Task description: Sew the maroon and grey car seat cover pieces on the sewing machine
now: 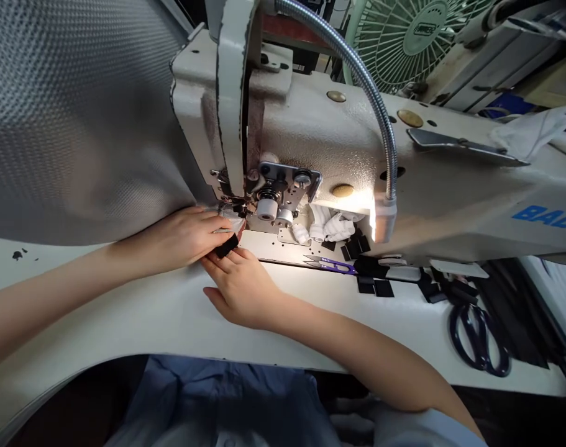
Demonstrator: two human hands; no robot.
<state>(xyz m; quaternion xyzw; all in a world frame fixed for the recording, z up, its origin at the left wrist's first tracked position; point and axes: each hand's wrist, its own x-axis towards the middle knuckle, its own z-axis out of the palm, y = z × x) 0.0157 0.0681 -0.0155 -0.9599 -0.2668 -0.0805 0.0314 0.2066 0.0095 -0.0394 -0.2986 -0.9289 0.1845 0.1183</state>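
Observation:
Under the head of a sewing machine [267, 208], my two hands meet close to the needle area. My left hand [182, 234] is closed at the lower edge of a large grey mesh fabric [82, 136], its fingertips by the presser foot. A thin, shiny sliver shows between its fingers, too small to name. My right hand [245, 287] is closed on a small black piece of fabric tape [227, 246], with the thumb held apart below. Something whitish and red lies beside the needle, partly hidden by my left fingers.
Purple thread snips [332, 265] lie on the machine bed, near white rolled strips [336, 227] and black tape pieces [374, 287]. Dark-handled scissors [479, 340] rest at the table's right. A lamp on a metal hose [385, 124] hangs over the bed; a green fan [417, 37] stands behind.

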